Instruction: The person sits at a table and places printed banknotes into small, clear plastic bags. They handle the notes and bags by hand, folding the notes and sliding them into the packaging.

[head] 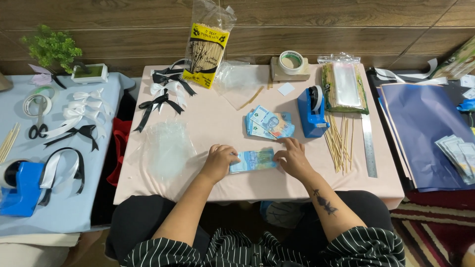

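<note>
Worktop (pixel 198 113), pale pink cloth cover, low, seen from above; carries all items below.

Clear cellophane sheet (pixel 168 148), crumpled, lying left of the hands.

Bag of bamboo skewers (pixel 207 49), yellow label, standing at the far edge; loose skewers (pixel 339 143) fanned out to the right, beside a steel ruler (pixel 368 148).

Blue tape dispenser (pixel 311 111), right of centre.

Stack of banknotes (pixel 270 124), blue-green, fanned, near the dispenser.

Single banknote (pixel 253 160), blue-green, flat on the worktop near its front edge, between the two hands. Judged thin, light and limp — likely to crease or slide on the cloth; best pinched at its short ends.

Left hand (pixel 217 160) — fingers curled down, pressing the note's left end.

Right hand (pixel 293 157) — fingers spread flat, touching the note's right end; neither hand has lifted it.
</note>
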